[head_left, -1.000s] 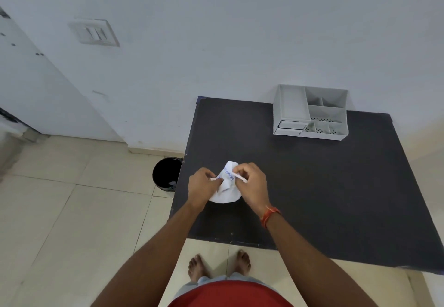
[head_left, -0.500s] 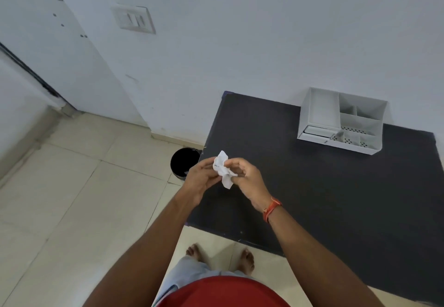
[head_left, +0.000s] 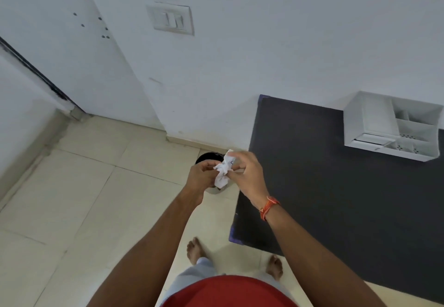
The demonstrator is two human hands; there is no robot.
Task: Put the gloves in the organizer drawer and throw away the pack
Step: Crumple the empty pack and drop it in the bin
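A crumpled white pack with blue print is pinched between my left hand and my right hand. Both hands hover off the table's left edge, right over the black bin on the floor, which they mostly hide. The white organizer stands at the back right of the dark table, its small drawer at the lower left looking pushed in. No gloves are visible.
A white wall with a switch plate rises behind the table and bin. A door stands at the left. Beige floor tiles spread left of the table; my bare feet are below.
The view has swung left. Both hands carried the pack from above the table out past its left edge to over the bin, crumpling it tighter.
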